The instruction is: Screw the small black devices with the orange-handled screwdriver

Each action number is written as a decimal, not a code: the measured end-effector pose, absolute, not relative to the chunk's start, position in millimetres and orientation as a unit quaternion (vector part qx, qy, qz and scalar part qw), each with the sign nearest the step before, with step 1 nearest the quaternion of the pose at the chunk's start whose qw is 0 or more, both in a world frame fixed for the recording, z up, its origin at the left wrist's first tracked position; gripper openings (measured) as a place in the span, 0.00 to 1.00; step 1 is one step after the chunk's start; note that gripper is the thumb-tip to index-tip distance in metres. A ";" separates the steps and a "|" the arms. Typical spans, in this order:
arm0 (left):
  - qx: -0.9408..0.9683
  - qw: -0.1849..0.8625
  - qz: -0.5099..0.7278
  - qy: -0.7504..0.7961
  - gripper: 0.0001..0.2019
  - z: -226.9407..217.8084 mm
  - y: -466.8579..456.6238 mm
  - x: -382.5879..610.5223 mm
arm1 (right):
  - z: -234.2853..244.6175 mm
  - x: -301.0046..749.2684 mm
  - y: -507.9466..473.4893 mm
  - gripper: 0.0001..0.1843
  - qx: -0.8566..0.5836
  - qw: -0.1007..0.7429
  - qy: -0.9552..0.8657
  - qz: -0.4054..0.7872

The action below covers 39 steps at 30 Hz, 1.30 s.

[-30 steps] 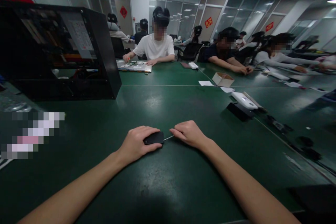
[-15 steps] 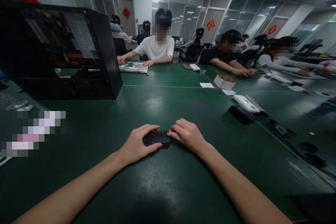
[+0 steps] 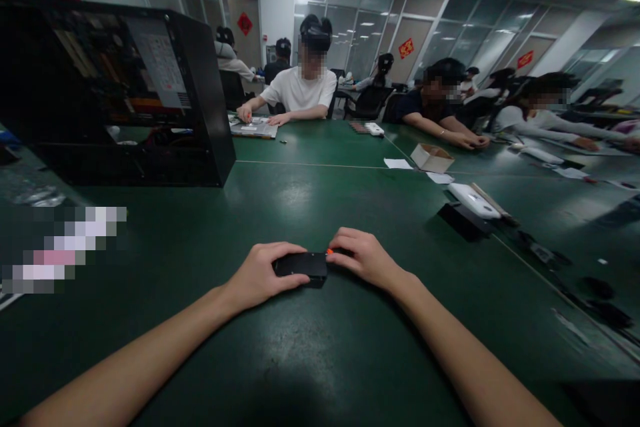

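Note:
A small flat black box (image 3: 304, 265) lies on the green table in front of me, a few screw-like dots on its top. My left hand (image 3: 260, 273) grips it from the left, thumb along the near side and fingers along the far side. At the box's right end, my right hand (image 3: 363, 257) is closed in a pinch round a small orange tool (image 3: 330, 251). Most of that tool is hidden by the fingers, so its kind does not show clearly. Its orange end is close to the box's far right corner; whether they touch I cannot tell.
A black computer case (image 3: 210, 100) with exposed innards stands at left. To the right are an open cardboard box (image 3: 433, 157), white papers (image 3: 398, 163), a white device (image 3: 473, 200) and dark parts (image 3: 465, 221). Across the table a person (image 3: 305, 90) works on a flat board (image 3: 257, 128).
My right hand and the orange tool have shifted slightly right, away from the box's corner. The left hand keeps its grip. Across the table, the person's hand has moved over the board.

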<state>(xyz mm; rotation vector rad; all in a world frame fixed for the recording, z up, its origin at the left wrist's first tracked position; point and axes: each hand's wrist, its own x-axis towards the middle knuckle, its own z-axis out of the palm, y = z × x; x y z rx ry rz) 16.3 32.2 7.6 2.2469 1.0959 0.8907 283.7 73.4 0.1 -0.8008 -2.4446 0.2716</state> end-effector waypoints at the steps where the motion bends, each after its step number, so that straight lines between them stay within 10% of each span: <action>1: 0.821 0.245 0.325 0.400 0.19 8.4 32.0 16.5 | 2.7 285.1 73.3 0.17 -0.299 0.267 -0.912 0.091; 11: 0.823 0.262 0.318 0.391 0.17 13.3 31.2 18.1 | 7.5 284.0 66.3 0.16 -0.295 0.200 -0.927 -0.118; 22: 0.822 0.275 0.316 0.387 0.20 9.7 28.7 15.1 | 7.5 273.7 62.4 0.16 -0.268 0.246 -0.930 0.048; 39: 0.810 0.298 0.324 0.387 0.20 10.9 28.1 11.4 | 9.6 271.8 62.2 0.17 -0.296 0.196 -0.935 0.000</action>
